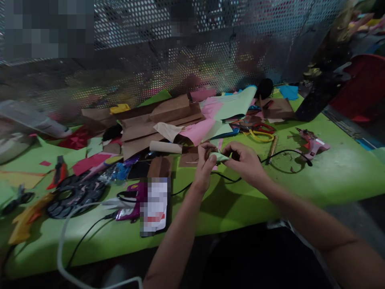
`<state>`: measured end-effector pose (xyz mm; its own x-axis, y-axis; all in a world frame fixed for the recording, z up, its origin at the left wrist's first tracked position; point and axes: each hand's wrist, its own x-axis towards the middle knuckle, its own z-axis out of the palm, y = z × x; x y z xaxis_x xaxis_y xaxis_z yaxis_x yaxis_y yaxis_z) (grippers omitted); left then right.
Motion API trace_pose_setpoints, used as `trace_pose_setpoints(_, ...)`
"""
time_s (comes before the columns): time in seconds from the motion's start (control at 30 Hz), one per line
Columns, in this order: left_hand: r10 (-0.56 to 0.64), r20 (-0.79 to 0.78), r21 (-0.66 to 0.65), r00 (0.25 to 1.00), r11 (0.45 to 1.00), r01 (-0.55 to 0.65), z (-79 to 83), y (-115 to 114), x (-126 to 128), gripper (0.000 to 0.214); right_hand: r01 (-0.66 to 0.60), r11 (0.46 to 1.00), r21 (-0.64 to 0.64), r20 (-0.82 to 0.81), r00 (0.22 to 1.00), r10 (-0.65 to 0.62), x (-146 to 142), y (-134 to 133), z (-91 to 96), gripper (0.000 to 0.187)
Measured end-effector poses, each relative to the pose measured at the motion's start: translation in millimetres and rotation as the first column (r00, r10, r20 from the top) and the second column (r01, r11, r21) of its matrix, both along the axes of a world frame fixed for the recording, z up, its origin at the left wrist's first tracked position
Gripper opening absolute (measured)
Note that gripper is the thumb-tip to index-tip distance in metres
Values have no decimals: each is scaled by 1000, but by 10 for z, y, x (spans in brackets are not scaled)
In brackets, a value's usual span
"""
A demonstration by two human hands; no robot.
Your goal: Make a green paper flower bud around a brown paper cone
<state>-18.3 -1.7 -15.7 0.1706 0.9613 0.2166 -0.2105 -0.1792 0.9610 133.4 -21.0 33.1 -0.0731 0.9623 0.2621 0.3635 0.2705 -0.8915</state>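
Note:
A small pale green piece of paper (221,157), folded or curled, is between my two hands above the green tabletop. My left hand (205,162) pinches its left end, thumb on top and fingers bent round behind. At the paper's right end, my right hand (243,159) has its thumb and fingertips closed on it. A thin brownish ring-like edge shows by my left fingers; what it is I cannot make out. Just behind the hands lie pink paper (198,131) and a rolled tan paper tube (166,147). A black cable (225,176) runs beneath them.
A pink glue gun (314,146) lies at the right, near yellow-handled scissors (261,135). Brown paper sheets (162,116) cover the back. On the left are a phone (156,204), a black segmented tray (76,196), a yellow glue gun (25,220) and red-handled pliers (58,172).

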Motion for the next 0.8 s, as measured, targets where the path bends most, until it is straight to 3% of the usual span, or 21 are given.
trace_pose_setpoints(0.23,79,-141,87,987,994,-68,60,-22,-19,47,46,999,18,97,994,-47,-8,-4,-22,6)
trace_pose_setpoints(0.5,55,-141,58,989,997,-48,37,-23,-2,47,89,996,-8,80,993,-88,-2,3,-30,10)
trace_pose_setpoints(0.8,70,-158,75,985,995,-58,38,-25,0,47,84,993,86,115,989,-94,-7,-29,-74,6)
